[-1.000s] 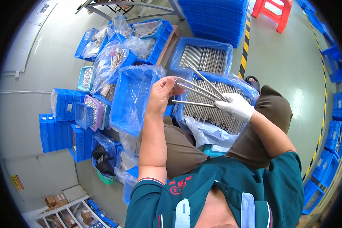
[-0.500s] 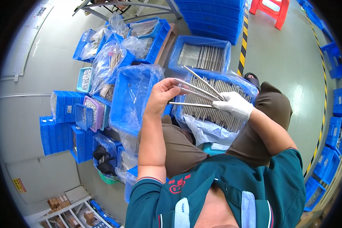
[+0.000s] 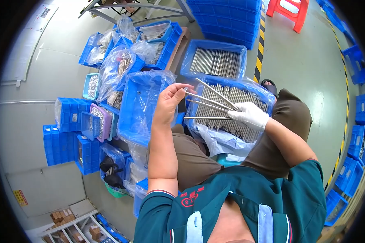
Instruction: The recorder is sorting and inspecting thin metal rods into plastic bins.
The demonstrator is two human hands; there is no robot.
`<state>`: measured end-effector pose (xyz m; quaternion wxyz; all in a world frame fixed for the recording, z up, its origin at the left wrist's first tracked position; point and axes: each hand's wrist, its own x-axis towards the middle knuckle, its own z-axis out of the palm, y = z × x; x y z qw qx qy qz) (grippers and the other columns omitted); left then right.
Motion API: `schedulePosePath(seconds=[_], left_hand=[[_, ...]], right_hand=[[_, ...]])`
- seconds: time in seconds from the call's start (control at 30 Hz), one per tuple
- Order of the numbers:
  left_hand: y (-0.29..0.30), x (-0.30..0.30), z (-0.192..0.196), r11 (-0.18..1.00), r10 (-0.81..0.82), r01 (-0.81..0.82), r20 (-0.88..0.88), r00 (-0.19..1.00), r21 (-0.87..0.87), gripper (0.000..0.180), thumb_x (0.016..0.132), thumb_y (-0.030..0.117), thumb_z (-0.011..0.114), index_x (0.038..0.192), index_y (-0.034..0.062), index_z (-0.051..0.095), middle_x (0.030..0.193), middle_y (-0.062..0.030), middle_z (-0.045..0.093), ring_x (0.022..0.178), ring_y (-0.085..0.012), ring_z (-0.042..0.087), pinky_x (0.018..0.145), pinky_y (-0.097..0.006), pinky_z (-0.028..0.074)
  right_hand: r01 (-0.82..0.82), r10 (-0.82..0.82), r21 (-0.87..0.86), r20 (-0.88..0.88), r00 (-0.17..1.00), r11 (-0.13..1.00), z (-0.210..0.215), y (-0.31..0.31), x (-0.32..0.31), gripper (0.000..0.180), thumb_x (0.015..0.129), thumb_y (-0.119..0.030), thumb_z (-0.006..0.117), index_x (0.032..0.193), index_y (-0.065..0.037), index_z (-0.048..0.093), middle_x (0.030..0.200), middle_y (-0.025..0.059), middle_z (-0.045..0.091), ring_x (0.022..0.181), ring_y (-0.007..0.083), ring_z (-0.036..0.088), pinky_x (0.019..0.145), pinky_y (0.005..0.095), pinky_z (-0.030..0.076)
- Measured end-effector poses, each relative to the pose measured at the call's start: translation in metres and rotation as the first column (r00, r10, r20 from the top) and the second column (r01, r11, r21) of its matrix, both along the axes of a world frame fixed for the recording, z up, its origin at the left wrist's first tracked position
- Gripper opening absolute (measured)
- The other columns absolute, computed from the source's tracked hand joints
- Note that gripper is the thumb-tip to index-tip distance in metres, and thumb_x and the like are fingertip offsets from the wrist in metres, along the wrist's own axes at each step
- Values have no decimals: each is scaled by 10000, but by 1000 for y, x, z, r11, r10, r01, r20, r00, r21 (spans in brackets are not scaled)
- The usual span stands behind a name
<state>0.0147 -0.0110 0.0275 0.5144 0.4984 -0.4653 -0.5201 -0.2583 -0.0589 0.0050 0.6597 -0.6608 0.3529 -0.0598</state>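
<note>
Slender, straight, silvery metal rods [image 3: 209, 101] fan leftward above a plastic-lined blue bin [image 3: 266, 93] of similar rods, tips spaced apart around its left edge. The bare left hand's [image 3: 169, 103] thumb and forefinger meet one tip, whether pinching I cannot tell; the gloved right hand [image 3: 250, 116] grips the gathered ends.

Worn are a dark green shirt [image 3: 298, 186] with a red emblem [image 3: 190, 199], brown trousers [image 3: 291, 115] and a white glove [image 3: 253, 116].

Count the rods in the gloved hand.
4 visible, fanning leftward from the right hand: top rod, upper middle rod, lower middle rod, bottom rod. The grip may hide more.
</note>
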Motion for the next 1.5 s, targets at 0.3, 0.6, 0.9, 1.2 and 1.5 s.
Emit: schedulePosePath(seconds=[0.3,0.6,0.9,1.2,1.5], left_hand=[[2,-10,0,991,-115,119,-68,991,57,282,842,83,631,1099,-19,572,1025,-99,643,868,-80,573,786,-200,448],[5,7,3,995,94,-93,62,994,-16,190,882,87,576,1030,-31,588,910,-96,651,844,-133,604,818,-255,460],[2,-2,-1,997,18,-20,22,1000,79,320,911,291,557,992,-13,611,873,-47,614,805,-127,596,776,-248,446],[1,-5,2,999,-43,43,-48,998,12,219,892,164,584,1013,-18,601,905,-78,643,871,-124,592,813,-245,440],[4,16,-6,972,-143,144,-23,990,184,217,849,108,619,1031,-5,590,991,-133,650,911,-143,601,820,-241,450]], right_hand=[[-4,-8,-255,-49,999,967,-8,2,3,324,882,-297,564,934,19,608,660,98,539,601,152,516,600,309,435],[-39,17,-210,-104,994,977,-7,0,1,359,876,-350,554,896,0,632,679,143,576,633,222,584,631,332,453],[-206,190,-204,-95,977,957,-3,7,4,402,876,-389,549,920,3,627,704,161,590,636,249,581,637,343,457],[-199,208,105,-81,975,974,-1,6,1,363,877,-363,562,885,-4,620,677,101,589,604,189,553,601,321,445],[-237,216,-181,-124,968,955,-6,13,5,448,882,-460,532,803,-25,607,605,66,528,544,131,511,531,284,423]])
